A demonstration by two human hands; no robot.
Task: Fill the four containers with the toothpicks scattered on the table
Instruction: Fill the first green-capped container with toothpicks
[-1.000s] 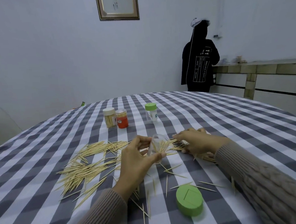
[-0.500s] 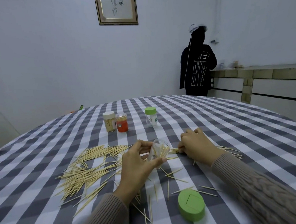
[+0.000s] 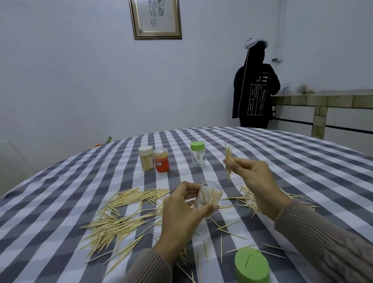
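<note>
Wooden toothpicks (image 3: 228,160) pinched in a loose, splayed bundle by the right hand (image 3: 257,180) could fan out and spill past the narrow mouth of the clear container (image 3: 209,196), since the tips are uneven and the jar is tilted. That jar, gripped by the left hand (image 3: 182,214) and already partly filled, sits at about seven o'clock from the bundle, near but apart. Most loose toothpicks (image 3: 120,214) lie at nine o'clock of the left hand on the table (image 3: 52,195).

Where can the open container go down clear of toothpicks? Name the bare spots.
Bare cloth lies between the orange container and the green-lidded container, and right of the right hand on the tablecloth. Crowded: the big toothpick pile on the left, and around the green lid.
</note>
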